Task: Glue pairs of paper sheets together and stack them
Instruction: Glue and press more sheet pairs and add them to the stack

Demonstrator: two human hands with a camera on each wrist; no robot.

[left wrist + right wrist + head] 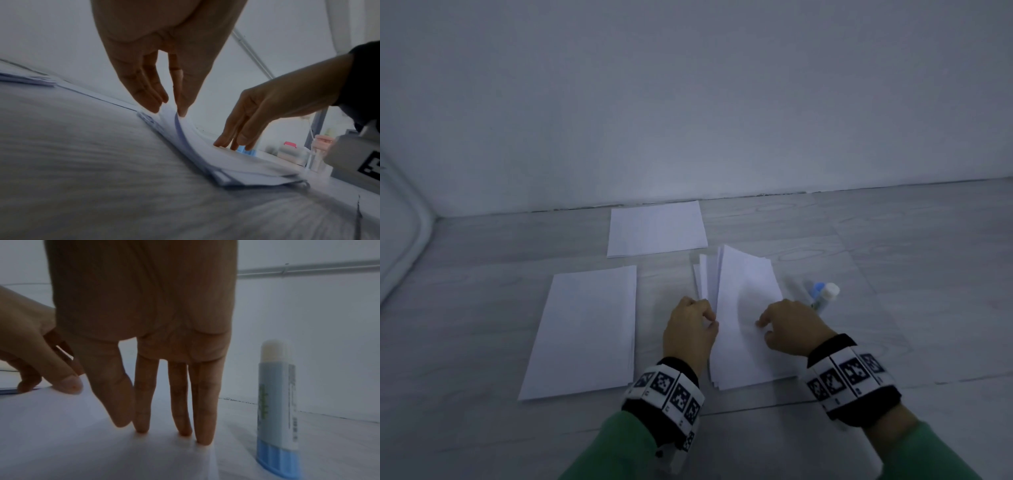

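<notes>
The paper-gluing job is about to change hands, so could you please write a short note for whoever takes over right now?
Left hand: pinches the left edge of the top sheet of the fanned stack, lifting it slightly.
Right hand: fingertips press flat on that same sheet.
Glue stick: stands uncapped just right of the fanned stack, in neither hand.
Other paper: a neat pile to the left and another pile farther back near the wall.
Done: cannot tell which piles are already glued.
Left: probably free this sheet, glue it to a partner, and stack the pair.
</notes>
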